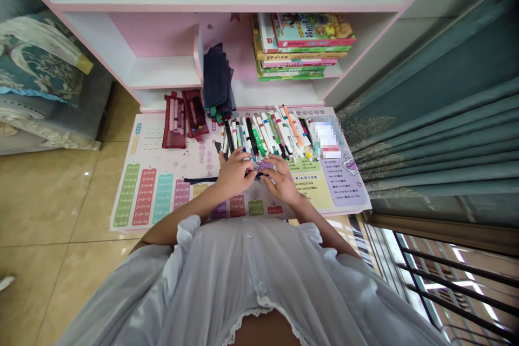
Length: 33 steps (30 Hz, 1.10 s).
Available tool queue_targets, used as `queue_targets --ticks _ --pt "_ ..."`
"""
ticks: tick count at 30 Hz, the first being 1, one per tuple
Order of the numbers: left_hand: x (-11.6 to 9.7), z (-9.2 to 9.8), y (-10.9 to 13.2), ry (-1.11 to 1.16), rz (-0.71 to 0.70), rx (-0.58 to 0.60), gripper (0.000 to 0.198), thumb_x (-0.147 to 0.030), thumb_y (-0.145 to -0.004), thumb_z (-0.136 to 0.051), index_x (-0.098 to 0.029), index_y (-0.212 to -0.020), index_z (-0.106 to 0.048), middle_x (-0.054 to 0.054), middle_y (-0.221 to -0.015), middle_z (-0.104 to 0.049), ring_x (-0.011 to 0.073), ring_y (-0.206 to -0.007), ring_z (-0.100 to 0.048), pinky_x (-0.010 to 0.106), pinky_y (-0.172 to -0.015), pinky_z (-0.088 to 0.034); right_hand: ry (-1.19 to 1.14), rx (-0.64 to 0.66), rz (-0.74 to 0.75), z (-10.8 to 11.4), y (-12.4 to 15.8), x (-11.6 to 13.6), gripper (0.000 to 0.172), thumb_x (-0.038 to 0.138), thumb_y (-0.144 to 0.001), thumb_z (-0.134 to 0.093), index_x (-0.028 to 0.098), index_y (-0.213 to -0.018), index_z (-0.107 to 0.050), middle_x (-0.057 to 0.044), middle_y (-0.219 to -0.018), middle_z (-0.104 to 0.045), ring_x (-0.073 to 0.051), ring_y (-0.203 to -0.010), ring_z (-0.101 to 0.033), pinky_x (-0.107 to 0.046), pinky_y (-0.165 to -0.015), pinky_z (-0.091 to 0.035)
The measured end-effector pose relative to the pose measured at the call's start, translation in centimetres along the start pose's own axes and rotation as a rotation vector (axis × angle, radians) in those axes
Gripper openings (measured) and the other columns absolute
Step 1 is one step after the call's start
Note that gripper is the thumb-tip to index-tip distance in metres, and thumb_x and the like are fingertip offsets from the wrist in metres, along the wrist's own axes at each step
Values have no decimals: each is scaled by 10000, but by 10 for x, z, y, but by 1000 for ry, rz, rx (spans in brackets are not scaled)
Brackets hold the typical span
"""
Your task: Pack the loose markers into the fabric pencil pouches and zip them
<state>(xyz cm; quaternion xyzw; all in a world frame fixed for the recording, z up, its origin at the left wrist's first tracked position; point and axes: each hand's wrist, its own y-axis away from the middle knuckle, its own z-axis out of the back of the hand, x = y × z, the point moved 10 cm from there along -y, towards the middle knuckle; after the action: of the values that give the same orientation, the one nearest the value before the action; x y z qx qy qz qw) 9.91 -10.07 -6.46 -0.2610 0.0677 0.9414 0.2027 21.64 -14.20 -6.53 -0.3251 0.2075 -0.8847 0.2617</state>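
Observation:
Close to my body, a flat dark blue pouch (200,179), probably a zip pencil case, lies nearly edge-on along the desk mat. My left hand (235,174) rests over it, thumb and fingers closed near its right end. At that same end my right hand (281,179) pinches the edge between thumb and fingers. Part of the pouch is hidden under my left hand and wrist. Just beyond my fingertips spreads a row of many markers (265,132) with white, green, black and orange barrels.
Two red pencil pouches (174,121) with pens inside lie at the back left. Beside them, a stack of dark mesh pouches (215,78) leans by the shelf. Books (304,46) are piled on the right shelf. A clear case (326,138) sits right of the markers, near the curtain (438,97).

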Motion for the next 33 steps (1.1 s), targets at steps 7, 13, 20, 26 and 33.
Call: queue_targets --ticks 7,13,20,26,33 --pt "4 3 4 10 24 24 150 -242 -844 -584 -218 -718 -663 35 -1292 -620 329 -1370 -395 715 -1120 -148 -1 -34 56 4 1 5 105 201 -906 -558 205 -973 -639 -116 -1177 -579 -308 -1285 -461 -539 -1009 -468" --pt "6 7 7 6 29 41 171 -248 -854 -566 -214 -709 -650 22 -1307 -614 341 -1375 -389 757 -1076 -171 30 5 26 1 -1 4 93 238 -908 -557 226 -946 -641 -101 -1168 -595 -314 -1259 -492 -561 -993 -480" --pt "9 9 10 10 37 42 179 -235 -845 -560 -216 -691 -651 23 -1309 -609 338 -1385 -379 751 -1081 -155 35 -18 59 3 -1 7 84 225 -908 -556 219 -949 -628 -107 -1149 -599 -315 -1261 -491 -549 -976 -493" --pt "9 10 10 12 44 53 177 -240 -841 -562 -210 -684 -638 26 -1308 -612 334 -1392 -370 754 -1077 -158 45 -35 96 4 -2 11 75 212 -905 -564 214 -957 -618 -109 -1155 -589 -314 -1271 -479 -535 -974 -494" --pt "12 11 12 26 55 60 182 -234 -837 -567 -204 -665 -619 22 -1312 -610 323 -1395 -371 754 -1083 -147 24 5 39 0 0 2 90 235 -910 -554 223 -951 -632 -103 -1168 -597 -317 -1269 -483 -553 -976 -481"
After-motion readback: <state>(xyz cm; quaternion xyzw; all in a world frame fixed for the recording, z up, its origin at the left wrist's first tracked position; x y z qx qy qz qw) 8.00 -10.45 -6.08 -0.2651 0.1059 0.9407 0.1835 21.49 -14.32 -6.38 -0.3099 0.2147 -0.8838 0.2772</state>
